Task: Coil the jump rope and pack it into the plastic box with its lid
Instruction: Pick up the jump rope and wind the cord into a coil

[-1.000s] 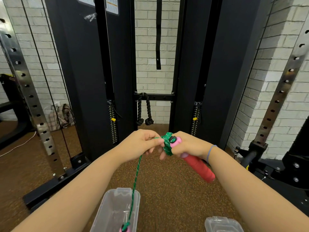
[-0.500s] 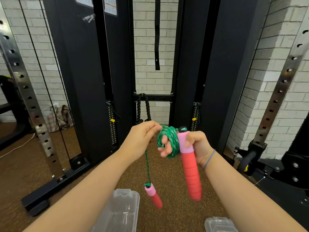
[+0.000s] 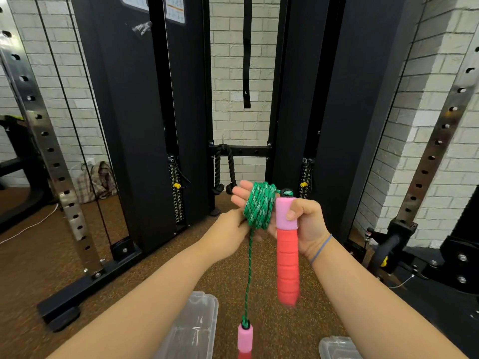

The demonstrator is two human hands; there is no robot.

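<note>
Head view: plastic box [image 3: 193,325] lies on the floor directly below the coil [image 3: 259,206]. Right hand [image 3: 300,221] wears that coil, thumb pinning 1 upright handle [image 3: 287,244]. Left hand [image 3: 230,229] pinches the rope tail beneath; second handle [image 3: 245,338] dangles.

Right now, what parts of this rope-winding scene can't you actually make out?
- Left hand: its fingertips sit behind the green coil, so its grip is unclear.
- Dangling handle: cut off by the bottom edge.
- Plastic box and lid: both cropped at the bottom edge.
- Held handle: its lower tip is motion-blurred.
</note>
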